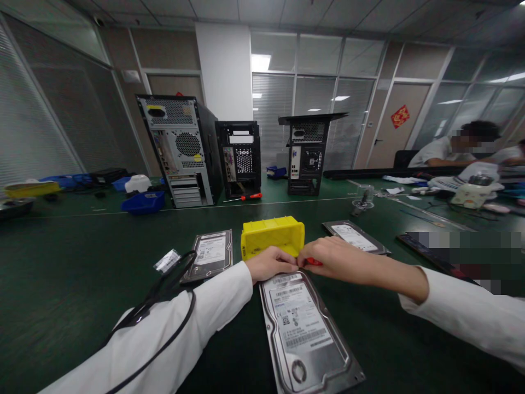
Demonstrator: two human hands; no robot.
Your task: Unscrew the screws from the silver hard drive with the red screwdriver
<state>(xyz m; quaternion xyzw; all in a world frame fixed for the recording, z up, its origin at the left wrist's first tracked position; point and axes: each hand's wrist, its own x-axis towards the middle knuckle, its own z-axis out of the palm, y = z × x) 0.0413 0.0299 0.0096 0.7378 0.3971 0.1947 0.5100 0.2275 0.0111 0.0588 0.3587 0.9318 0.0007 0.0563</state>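
Only a sliver of the red-handled tool [314, 261] shows between the two hands. Its tip and most of its grip are hidden, so what it touches cannot be made out. The right hand [334, 257] has its fingers clamped around the tool. The left hand [270, 264] has its fingers curled together, and whether they pinch anything is hidden. The hard drive [301, 323] lies flat on the green tabletop [61, 284], silver-cased and label up, its white sticker carrying barcodes and its near end reaching the lower edge of the frame. Its far edge sits directly under both sets of fingertips, which meet above it, just in front of a yellow bin [273, 235].
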